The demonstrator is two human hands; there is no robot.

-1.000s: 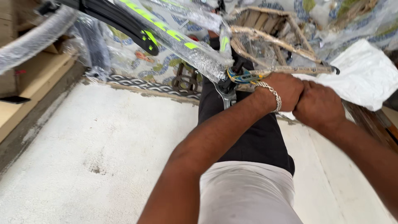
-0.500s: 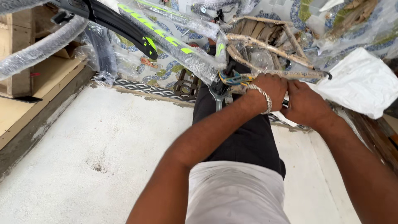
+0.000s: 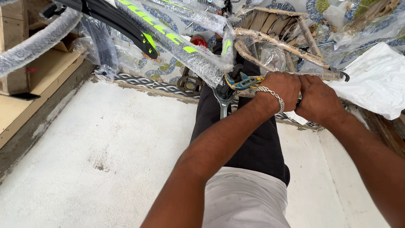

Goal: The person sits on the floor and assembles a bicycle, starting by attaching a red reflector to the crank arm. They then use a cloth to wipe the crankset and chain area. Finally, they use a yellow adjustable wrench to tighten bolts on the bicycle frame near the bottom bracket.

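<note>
Hands [image 3: 301,95] together on wrapped bar [image 3: 320,76]

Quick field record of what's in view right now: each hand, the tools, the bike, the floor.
left hand: closed around a paper-wrapped frame tube, chain bracelet on the wrist
right hand: pressed against the left, grip hidden
pliers: blue and yellow handles, beside the left hand
wrench: grey, hanging below the pliers
bike frame: black with green marks, in bubble wrap
floor: rough white concrete
</note>
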